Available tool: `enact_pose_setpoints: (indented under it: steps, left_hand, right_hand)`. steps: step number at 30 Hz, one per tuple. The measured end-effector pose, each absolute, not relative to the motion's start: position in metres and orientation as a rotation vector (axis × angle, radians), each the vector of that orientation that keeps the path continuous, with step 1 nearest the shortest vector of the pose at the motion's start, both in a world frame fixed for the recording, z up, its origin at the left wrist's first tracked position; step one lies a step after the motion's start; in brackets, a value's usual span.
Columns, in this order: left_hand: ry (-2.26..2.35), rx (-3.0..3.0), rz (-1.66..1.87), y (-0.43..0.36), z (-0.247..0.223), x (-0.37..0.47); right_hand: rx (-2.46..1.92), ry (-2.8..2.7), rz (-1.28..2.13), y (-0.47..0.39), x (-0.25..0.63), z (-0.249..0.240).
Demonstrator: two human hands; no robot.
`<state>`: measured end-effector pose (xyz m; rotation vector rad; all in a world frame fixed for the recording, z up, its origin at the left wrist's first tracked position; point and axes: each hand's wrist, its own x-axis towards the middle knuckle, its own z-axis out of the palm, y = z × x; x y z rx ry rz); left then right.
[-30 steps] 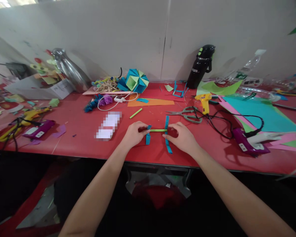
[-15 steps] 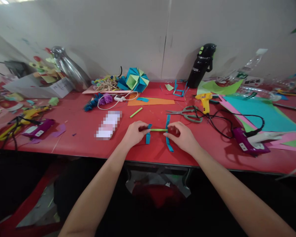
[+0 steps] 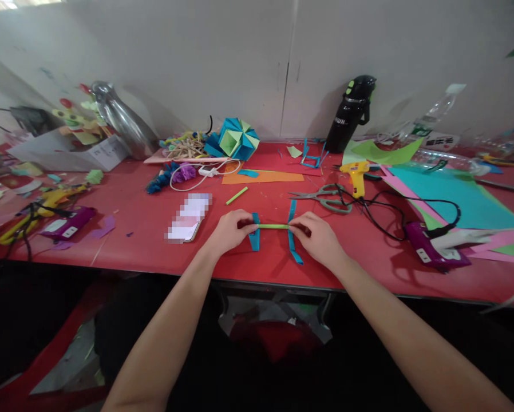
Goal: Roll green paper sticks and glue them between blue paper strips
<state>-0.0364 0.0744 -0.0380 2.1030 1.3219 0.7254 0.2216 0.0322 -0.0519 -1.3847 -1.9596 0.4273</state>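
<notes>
On the head cam, the person's left hand (image 3: 234, 230) has thumb and fingers pinched on one blue strip (image 3: 256, 240) at the left end of a green paper stick (image 3: 273, 226), and the right hand (image 3: 313, 233) pinches the other end, right where it meets a second blue strip (image 3: 292, 243). So the stick basically bridges the gap between the two grips, just above the red table (image 3: 154, 214), with the scissors (image 3: 323, 197) lying a bit beyond the right hand.

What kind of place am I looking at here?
Probably a shared craft workspace: a yellow glue gun, scissors and a folded-paper ball lie on a red-covered table.
</notes>
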Motion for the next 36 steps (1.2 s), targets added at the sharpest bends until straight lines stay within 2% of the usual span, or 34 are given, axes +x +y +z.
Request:
enact_pose_setpoints:
  steps: [9, 36]
  left_hand:
    - [1.333, 2.273, 0.599, 0.068, -0.033, -0.038]
    - [1.464, 2.244, 0.641, 0.07, -0.035, -0.042]
  right_hand:
    - [-1.397, -1.955, 0.42, 0.033, 0.222, -0.054]
    - [-1.36, -1.893, 0.481, 0.032, 0.223, -0.051]
